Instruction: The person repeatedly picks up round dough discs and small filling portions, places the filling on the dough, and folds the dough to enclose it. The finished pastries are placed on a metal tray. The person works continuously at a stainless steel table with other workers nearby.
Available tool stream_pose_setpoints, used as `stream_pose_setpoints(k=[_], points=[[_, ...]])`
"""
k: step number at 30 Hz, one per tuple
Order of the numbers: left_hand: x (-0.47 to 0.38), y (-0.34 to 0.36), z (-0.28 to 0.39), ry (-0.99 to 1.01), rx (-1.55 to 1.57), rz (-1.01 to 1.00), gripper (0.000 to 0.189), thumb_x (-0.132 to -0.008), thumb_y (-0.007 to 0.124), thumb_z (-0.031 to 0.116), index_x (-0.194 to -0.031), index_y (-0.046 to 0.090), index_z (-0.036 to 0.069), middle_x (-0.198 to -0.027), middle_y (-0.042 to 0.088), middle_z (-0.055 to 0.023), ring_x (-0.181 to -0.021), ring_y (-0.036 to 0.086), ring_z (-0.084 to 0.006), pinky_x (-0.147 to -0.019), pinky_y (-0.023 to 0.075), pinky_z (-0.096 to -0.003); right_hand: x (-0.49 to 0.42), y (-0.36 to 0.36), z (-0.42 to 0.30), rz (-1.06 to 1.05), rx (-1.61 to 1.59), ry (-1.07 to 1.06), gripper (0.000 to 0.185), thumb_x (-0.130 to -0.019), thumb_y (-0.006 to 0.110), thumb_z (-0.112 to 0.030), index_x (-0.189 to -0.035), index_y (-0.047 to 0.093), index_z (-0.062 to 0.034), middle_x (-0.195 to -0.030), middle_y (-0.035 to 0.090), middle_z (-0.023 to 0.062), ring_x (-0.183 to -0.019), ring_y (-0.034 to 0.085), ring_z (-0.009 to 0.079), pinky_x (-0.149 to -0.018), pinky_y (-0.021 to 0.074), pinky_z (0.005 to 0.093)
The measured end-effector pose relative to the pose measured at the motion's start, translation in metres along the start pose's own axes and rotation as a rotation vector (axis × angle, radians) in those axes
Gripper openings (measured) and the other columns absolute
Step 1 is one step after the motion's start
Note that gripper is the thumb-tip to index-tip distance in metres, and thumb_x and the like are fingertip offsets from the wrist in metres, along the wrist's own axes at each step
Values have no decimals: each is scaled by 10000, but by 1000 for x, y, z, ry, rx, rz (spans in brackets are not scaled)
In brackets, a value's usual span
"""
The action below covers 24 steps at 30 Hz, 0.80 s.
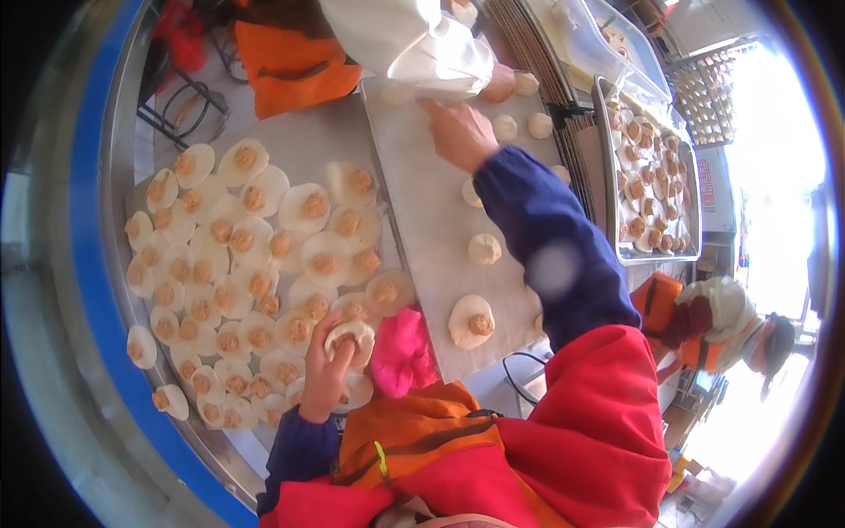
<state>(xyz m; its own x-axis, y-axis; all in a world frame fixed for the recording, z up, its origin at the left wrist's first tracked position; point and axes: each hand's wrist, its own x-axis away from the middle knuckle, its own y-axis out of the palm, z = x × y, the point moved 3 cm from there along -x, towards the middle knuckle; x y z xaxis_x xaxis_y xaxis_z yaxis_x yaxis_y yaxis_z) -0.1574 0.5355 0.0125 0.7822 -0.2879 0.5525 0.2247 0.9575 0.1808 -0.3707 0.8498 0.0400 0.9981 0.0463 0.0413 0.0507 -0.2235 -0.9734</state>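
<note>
My left hand (328, 369) holds a partly gathered dough wrapper with filling (351, 343), its thumb pressed over the middle. Beneath and beside it, many flat dough rounds topped with minced filling (241, 239) cover the metal table. My right hand (461, 132) reaches out over the far part of a pale tray (429, 218), near a co-worker's hand; whether its fingers hold anything is unclear. Closed filled buns (484, 249) stand on that tray in loose rows. Close to me on the tray lies one flat round with a ball of filling (471, 321).
A co-worker's white sleeve (429, 49) and hand (500, 83) extend over the tray's far end. A bright pink cloth (404, 353) lies at its near left corner. Stacked trays (538, 53) and a metal tray of filled rounds (693, 257) stand to the right. Another person (716, 323) is further right.
</note>
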Motion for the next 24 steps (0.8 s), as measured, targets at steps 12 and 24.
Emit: stream_pose_setpoints(k=[12,24], points=[[6,73,35,215,-82,-194,341,-963,562,83,-1293,535,0,-1100,624,-62,-1002,571,-117,-889,468,-257,236,-30,-95,-24,-969,52,148,-811,710,-73,-954,685,-42,-821,652,125,-690,657,294,-614,518,339],[63,125,-4,286,-369,-343,351,-976,512,51,-1325,532,22,-1157,617,-50,-1039,578,-123,-888,476,-272,334,-42,-73,172,-752,-158,170,-810,655,-33,-959,576,-13,-845,576,148,-754,596,343,-641,492,430]])
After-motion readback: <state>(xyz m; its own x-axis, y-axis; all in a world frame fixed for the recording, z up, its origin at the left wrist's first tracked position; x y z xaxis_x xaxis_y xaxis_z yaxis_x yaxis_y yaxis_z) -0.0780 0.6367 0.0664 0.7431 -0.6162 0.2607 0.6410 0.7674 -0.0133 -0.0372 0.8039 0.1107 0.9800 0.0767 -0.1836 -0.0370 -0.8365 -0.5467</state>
